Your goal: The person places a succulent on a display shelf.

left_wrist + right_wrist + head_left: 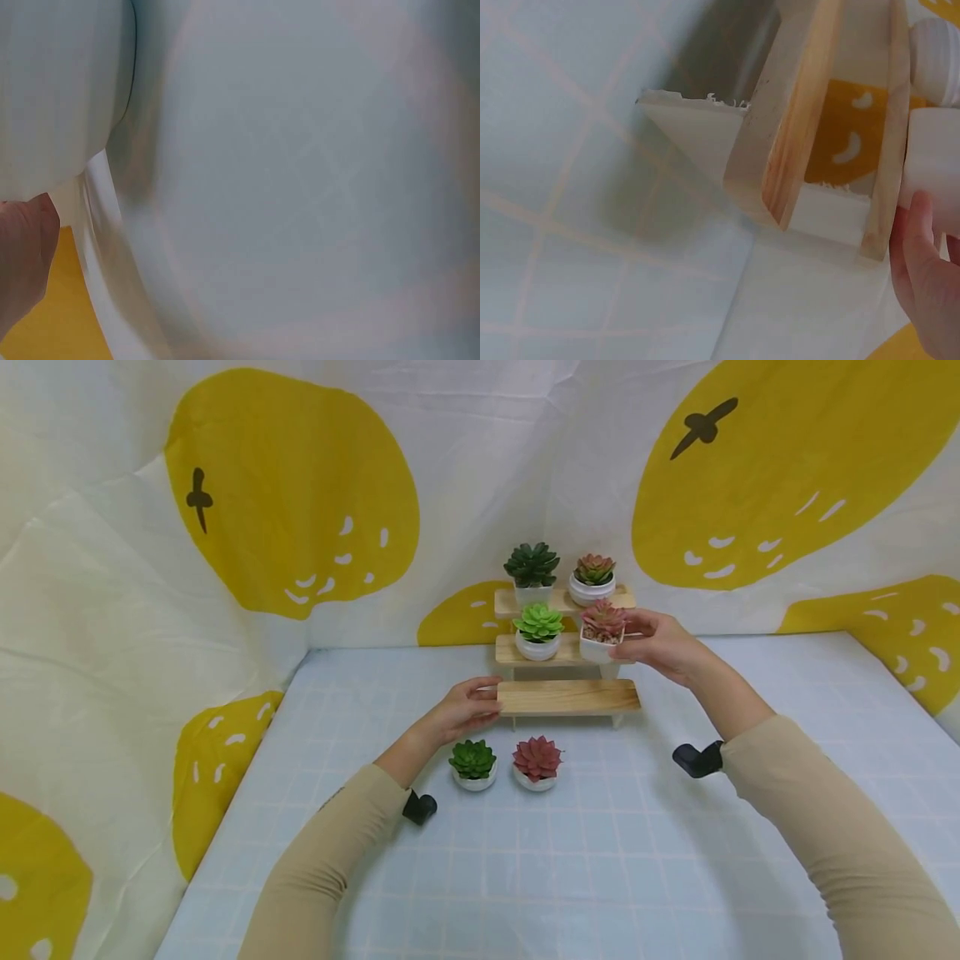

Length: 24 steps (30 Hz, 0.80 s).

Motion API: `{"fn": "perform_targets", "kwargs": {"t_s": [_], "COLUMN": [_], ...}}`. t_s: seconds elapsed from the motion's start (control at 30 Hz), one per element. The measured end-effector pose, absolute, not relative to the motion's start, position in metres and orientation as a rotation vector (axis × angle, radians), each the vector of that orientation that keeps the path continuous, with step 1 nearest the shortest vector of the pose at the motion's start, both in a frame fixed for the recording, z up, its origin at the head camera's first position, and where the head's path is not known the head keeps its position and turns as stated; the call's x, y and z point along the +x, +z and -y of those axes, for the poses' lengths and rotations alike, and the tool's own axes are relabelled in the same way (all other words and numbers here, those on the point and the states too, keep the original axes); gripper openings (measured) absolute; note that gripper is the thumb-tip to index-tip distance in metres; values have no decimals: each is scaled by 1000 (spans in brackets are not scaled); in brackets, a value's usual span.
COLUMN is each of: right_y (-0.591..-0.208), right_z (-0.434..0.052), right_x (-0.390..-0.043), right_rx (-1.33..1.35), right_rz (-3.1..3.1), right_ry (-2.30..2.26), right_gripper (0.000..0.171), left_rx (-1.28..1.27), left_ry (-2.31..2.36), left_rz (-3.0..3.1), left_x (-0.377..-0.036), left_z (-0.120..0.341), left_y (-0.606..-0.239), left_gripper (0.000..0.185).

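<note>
A white cloth [495, 485] with yellow fruit shapes hangs behind the pale blue table [525, 877], where a three-tier wooden stand [568, 696] stands. The left hand [467, 708] grips the left end of its lowest shelf. The right hand [663, 643] has its grip narrowed round the potted pink plant [602, 631], at the middle shelf's right end. The dark green plant [532, 568] sits on top beside the red-tipped plant [593, 578]; the lime plant [538, 631] is mid-shelf, left. In front, the red plant [537, 762] and leaf-green plant [474, 764] sit apart.
</note>
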State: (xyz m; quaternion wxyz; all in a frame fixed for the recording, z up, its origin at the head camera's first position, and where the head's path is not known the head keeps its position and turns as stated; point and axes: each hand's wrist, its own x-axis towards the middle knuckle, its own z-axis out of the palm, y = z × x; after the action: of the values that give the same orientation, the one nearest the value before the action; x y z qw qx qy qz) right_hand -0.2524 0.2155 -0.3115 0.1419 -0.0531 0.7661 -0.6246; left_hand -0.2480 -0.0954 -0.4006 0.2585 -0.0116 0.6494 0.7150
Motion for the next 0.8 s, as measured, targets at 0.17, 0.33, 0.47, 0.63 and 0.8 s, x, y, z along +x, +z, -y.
{"fn": "perform_targets", "kwargs": {"t_s": [0.17,0.33,0.47,0.63,0.8], "right_y": [-312,-312,-311,-311,-311], "right_z": [-215,-215,-214,-214,-214], "right_x": [-255,-256,-257,-258,-260], "right_rx": [-156,-151,-153,-160,-159], "right_rz": [-2215,-2194,-2184,-2171,-2169], "right_ry": [-1803,-1816,-1824,-1837,-1832], "right_gripper": [59,56,54,53,55], "left_rx": [-28,-25,-34,-43,-36], "left_ry": [1940,1939,1939,1933,1930], "left_rz": [-1755,-1758,-1758,-1771,-1776], "left_x": [-248,-248,-248,-249,-250], "left_z": [96,96,96,96,96], "left_y": [-401,-401,-402,-402,-403], "left_gripper": [52,52,52,51,52]}}
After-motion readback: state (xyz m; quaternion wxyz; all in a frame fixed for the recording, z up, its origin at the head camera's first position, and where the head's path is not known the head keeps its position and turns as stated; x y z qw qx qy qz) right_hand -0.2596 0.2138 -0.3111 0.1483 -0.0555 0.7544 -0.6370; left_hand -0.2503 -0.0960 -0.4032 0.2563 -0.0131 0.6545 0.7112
